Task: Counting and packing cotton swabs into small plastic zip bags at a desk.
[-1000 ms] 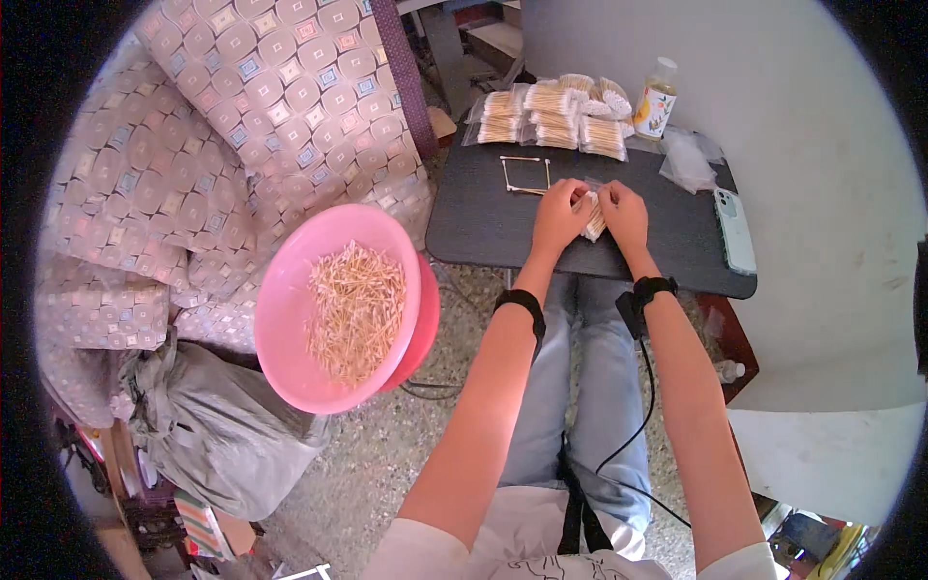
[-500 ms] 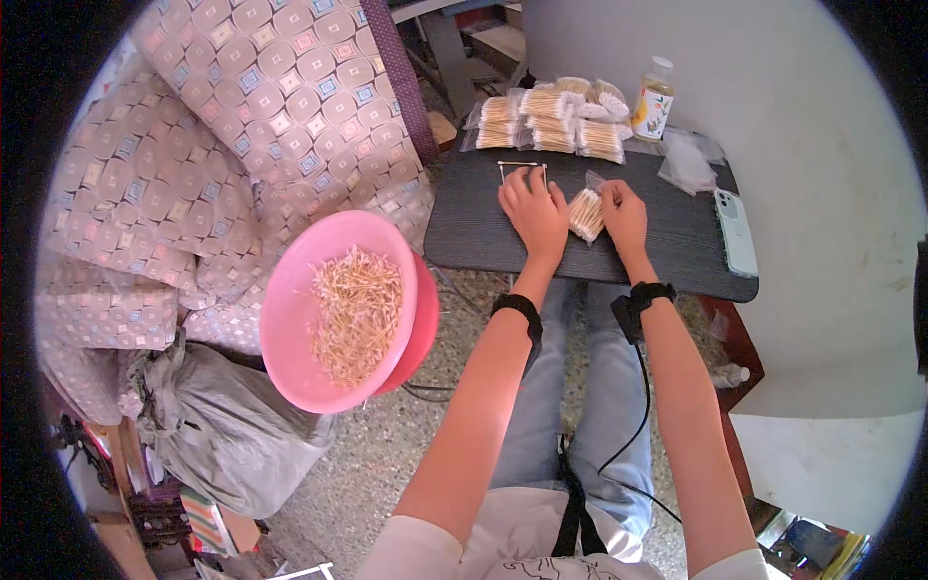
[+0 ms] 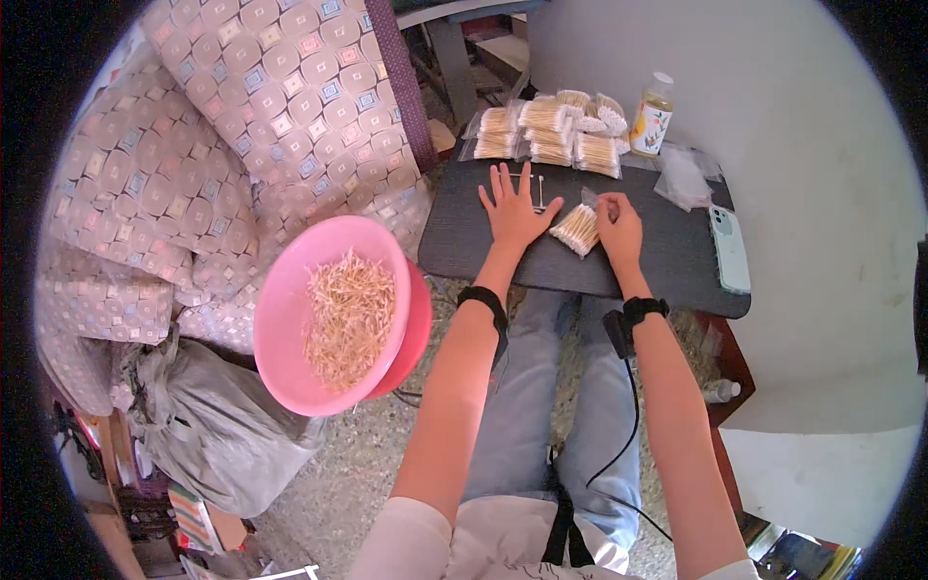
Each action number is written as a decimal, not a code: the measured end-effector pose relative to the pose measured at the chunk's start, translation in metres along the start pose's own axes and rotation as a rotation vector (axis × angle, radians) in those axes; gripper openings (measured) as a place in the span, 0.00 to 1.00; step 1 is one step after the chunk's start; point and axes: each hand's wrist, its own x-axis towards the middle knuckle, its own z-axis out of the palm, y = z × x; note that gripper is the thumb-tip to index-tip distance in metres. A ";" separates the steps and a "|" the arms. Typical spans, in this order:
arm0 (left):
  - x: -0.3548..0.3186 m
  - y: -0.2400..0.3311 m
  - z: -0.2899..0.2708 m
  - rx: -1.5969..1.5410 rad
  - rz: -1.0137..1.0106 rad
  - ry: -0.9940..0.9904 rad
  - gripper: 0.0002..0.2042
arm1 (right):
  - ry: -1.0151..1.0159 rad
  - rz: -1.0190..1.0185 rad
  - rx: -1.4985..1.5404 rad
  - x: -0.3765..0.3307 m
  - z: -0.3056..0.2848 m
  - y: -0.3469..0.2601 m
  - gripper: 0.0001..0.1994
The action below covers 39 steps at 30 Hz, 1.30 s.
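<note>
My left hand (image 3: 518, 215) is over the dark table (image 3: 454, 227) with its fingers spread, holding nothing. Beside and partly under its fingers, a few loose cotton swabs (image 3: 541, 190) lie on the tabletop; the hand hides part of them. Just to the right sits a small clear bag of cotton swabs (image 3: 578, 230), filled with wooden-stemmed, white-tipped sticks. The fingers of my right hand (image 3: 621, 228) are closed on this bag's upper right edge, near its plastic opening.
Several filled swab packs (image 3: 551, 130) are stacked at the table's back, beside a bottle (image 3: 652, 113). Flat clear bags (image 3: 684, 181) and a phone (image 3: 729, 248) lie at the right. Left of the table, a pink basin (image 3: 275, 333) holds many loose swabs. A wall (image 3: 812, 193) rises on the right.
My left hand has shifted slightly left and spread its fingers flat. The bag of cotton swabs has tilted and slid a little left, with my right hand still at its edge.
</note>
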 end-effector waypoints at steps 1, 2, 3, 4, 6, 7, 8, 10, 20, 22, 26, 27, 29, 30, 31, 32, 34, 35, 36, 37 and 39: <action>0.002 -0.003 0.001 0.031 0.029 0.006 0.40 | 0.006 -0.008 -0.006 0.000 0.002 -0.002 0.10; 0.004 -0.006 0.002 0.063 0.058 0.012 0.38 | 0.009 -0.026 -0.007 0.001 0.004 -0.003 0.10; 0.003 -0.007 0.003 0.092 0.088 0.012 0.36 | 0.012 -0.039 -0.012 0.000 0.005 -0.003 0.10; 0.003 -0.007 0.006 0.072 0.084 0.036 0.33 | 0.015 -0.051 -0.016 -0.001 0.005 -0.002 0.10; 0.003 -0.005 0.008 0.036 0.081 0.083 0.28 | 0.006 -0.030 0.012 0.001 0.004 -0.001 0.10; 0.003 -0.006 0.007 0.034 0.089 0.100 0.26 | 0.003 -0.018 0.028 0.002 0.005 -0.002 0.10; 0.004 -0.008 0.006 0.033 0.097 0.116 0.24 | -0.006 -0.008 0.011 0.003 0.006 -0.003 0.10; 0.000 -0.004 0.003 -0.004 0.068 0.095 0.23 | -0.029 0.017 -0.036 0.002 0.004 0.000 0.09; 0.004 -0.015 0.009 0.017 0.001 0.196 0.23 | -0.030 -0.025 -0.046 0.001 0.007 -0.008 0.09; 0.006 -0.017 0.006 -0.241 0.033 0.060 0.25 | -0.031 -0.009 -0.030 0.002 0.007 -0.007 0.09; 0.002 0.013 -0.003 -0.162 0.004 0.175 0.27 | -0.004 -0.012 -0.067 0.005 -0.002 0.013 0.09; -0.002 0.015 -0.005 0.033 -0.023 0.299 0.27 | -0.007 -0.006 -0.049 0.005 -0.001 0.012 0.09; -0.004 0.018 0.000 0.199 -0.153 0.256 0.28 | -0.013 0.007 -0.054 0.004 -0.002 0.013 0.09; -0.006 0.012 0.005 0.291 -0.222 0.236 0.28 | -0.026 0.011 -0.065 0.002 0.000 0.009 0.09; -0.006 -0.001 0.009 0.282 -0.166 0.228 0.29 | -0.041 0.010 -0.068 0.002 0.004 0.001 0.09; -0.003 -0.014 0.012 0.273 -0.110 0.219 0.31 | -0.050 0.002 -0.062 0.001 0.008 -0.007 0.09; 0.002 -0.018 0.014 0.089 -0.016 0.152 0.33 | -0.054 0.002 -0.082 0.001 0.008 -0.006 0.09; 0.005 -0.021 0.013 -0.067 0.013 0.103 0.34 | -0.058 0.007 -0.075 0.001 0.009 -0.006 0.09; 0.006 -0.016 0.012 -0.233 0.047 0.050 0.35 | -0.056 0.016 -0.078 0.003 0.006 -0.002 0.09; 0.006 -0.011 0.010 -0.161 0.053 0.138 0.35 | -0.055 0.024 -0.078 0.004 0.004 0.001 0.09; 0.000 -0.001 0.005 -0.011 0.062 0.316 0.35 | -0.053 0.029 -0.079 0.004 0.002 0.005 0.08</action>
